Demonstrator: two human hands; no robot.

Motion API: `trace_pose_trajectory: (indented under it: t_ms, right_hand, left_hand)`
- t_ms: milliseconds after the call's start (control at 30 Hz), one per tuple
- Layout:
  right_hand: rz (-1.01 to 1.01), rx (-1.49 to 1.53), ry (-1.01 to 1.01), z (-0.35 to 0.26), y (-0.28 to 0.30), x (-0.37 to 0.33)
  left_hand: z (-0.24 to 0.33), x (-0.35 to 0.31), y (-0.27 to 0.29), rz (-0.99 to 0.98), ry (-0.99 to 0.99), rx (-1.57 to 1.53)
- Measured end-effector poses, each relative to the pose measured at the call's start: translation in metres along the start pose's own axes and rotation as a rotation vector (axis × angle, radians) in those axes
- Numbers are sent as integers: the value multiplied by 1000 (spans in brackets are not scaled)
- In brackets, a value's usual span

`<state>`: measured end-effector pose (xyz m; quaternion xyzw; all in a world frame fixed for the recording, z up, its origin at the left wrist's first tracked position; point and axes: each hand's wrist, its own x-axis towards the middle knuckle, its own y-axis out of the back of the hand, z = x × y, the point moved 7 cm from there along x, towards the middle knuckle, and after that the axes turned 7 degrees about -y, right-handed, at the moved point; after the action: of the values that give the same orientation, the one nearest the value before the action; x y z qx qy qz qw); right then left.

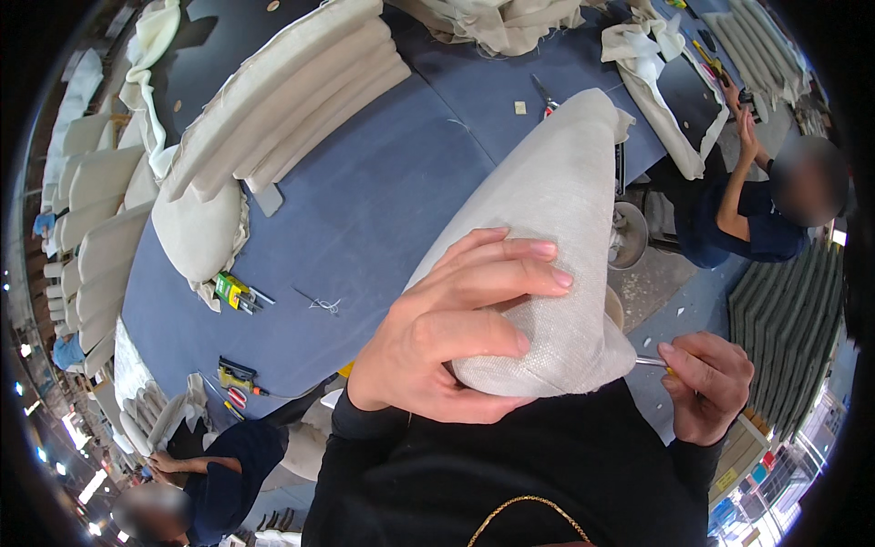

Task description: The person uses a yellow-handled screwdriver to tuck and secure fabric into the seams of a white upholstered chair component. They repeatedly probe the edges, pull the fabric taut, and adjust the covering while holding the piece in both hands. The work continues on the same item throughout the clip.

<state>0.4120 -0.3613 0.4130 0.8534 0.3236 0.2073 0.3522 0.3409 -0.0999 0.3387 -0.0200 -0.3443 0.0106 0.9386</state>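
A pale beige, fabric-covered upholstered piece [556,191] stands tilted before me, its far end narrowing toward the table's far side. My left hand [456,328] grips its near end, the fingers spread over the cloth and the thumb side pressed to it. At the piece's lower right corner, my right hand [706,383] pinches a slim tool with a metal shaft [649,361]. The shaft's tip meets the fabric corner, and a bit of yellow shows at the fingers. The tool's handle is hidden in my right hand, so its exact kind is unclear.
On the blue-grey table [365,210] lie stacked beige padded pieces [292,100], a rounded cushion [196,232], red-handled scissors [547,102], a green-yellow box [235,292] and a staple gun [239,372]. Co-workers [747,210] work at right and lower left. A bucket [629,235] stands beside the table.
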Motion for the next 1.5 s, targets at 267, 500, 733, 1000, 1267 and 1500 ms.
trace_pose_trajectory:
  t_ms: [267, 500, 733, 1000, 1267, 1500]
  right_hand:
    - [-18, -38, -34, -12, 10, -2]
    - [-76, 88, -44, 9, 13, -7]
    - [-62, 100, -23, 6, 1, -1]
    - [-68, 159, -119, 18, 0, -14]
    - [-348, 274, -308, 53, 2, -17]
    - [-152, 631, -397, 147, -30, -34]
  left_hand:
    - [4, 6, -6, -51, 34, -19]
    - [-1, -2, -1, 67, 20, -50]
    - [5, 1, -7, 19, -54, 59]
    - [5, 3, -8, 64, -50, 61]
    - [3, -2, -5, 61, 48, -45]
    - [4, 8, -2, -39, -13, -6]
